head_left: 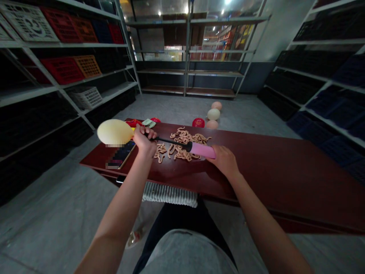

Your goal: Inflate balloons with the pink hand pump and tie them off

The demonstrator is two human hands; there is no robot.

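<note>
Pump [202, 150] spans two closed grips — left hand [145, 137] round its black end, balloon [114, 132] just beyond; right hand [224, 160] round the pink.

Right hand [224, 160] clasping pink end of pump [201, 150], left hand [145, 138] gripping black end! Yellow balloon [114, 132] bulging by left edge of worktop [270, 163]. Curly tan strands [184, 136] sprawling toward far edge, dark-screened device [127, 152] lying near left edge.

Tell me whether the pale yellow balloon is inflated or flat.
Inflated. The balloon bulges into a smooth, rounded shape beside the left hand; whether it is completely full, I cannot tell.
</note>
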